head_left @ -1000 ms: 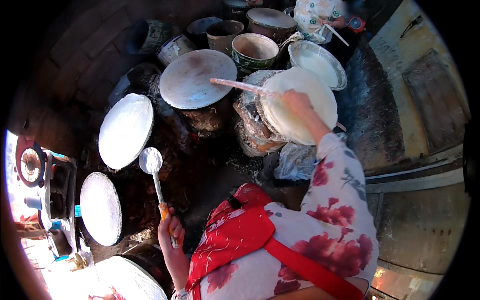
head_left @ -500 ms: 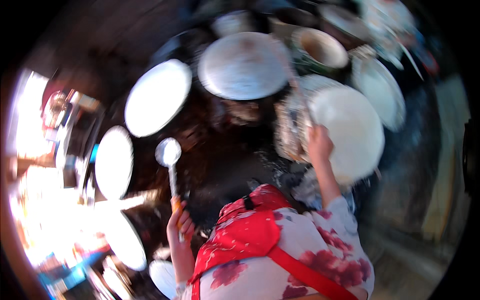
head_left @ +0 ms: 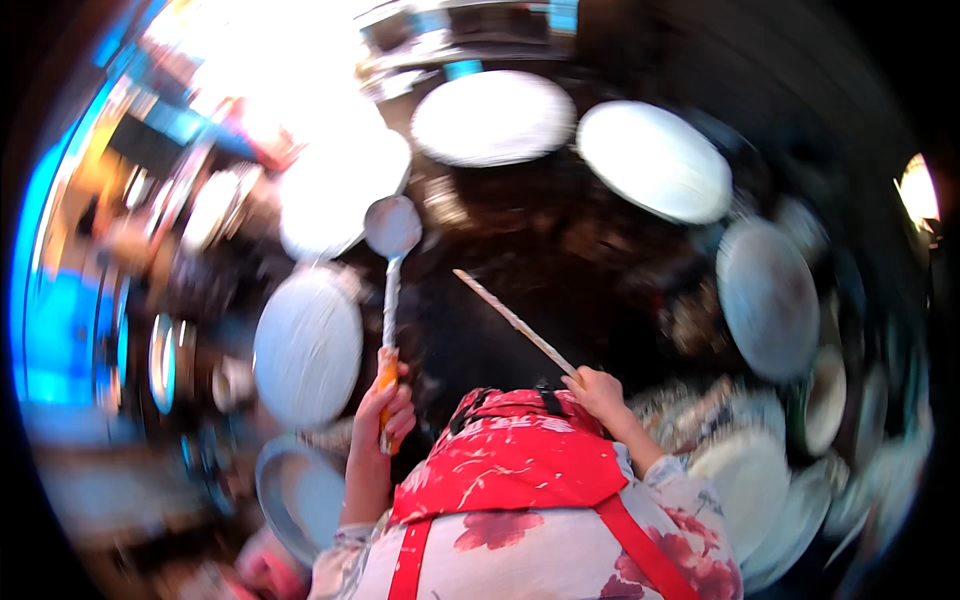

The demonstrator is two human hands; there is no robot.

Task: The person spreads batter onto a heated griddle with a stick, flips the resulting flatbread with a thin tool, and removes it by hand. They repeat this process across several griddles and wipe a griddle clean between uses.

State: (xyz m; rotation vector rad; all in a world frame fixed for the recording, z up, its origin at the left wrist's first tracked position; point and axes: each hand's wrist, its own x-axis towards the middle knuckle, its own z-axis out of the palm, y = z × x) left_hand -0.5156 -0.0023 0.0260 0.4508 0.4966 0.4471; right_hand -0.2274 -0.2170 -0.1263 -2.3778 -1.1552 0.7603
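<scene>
My left hand (head_left: 388, 412) is closed around the orange handle of a ladle (head_left: 393, 228), held upright with its round, pale-coated bowl at the top. Just left of the ladle stands a round flat disc (head_left: 308, 345) with a white, streaky surface. In front of my red apron (head_left: 520, 465), my right hand (head_left: 598, 394) grips one end of a thin pale stick (head_left: 515, 320). The stick slants up and left, its free tip near the ladle's shaft but apart from it. Blur hides the finer detail of both tools.
More white round discs (head_left: 495, 118) curve around me, one at the front right (head_left: 655, 160) and a greyer one (head_left: 768, 300) further right. A wide white basin (head_left: 742, 490) stands beside my right elbow, a grey-blue basin (head_left: 300, 500) beside my left arm. A lamp (head_left: 918, 190) glows far right.
The view has swung to the left, bringing other discs to the front. My right hand with the stick has come away from the white basin to before my apron. Both tools stay held.
</scene>
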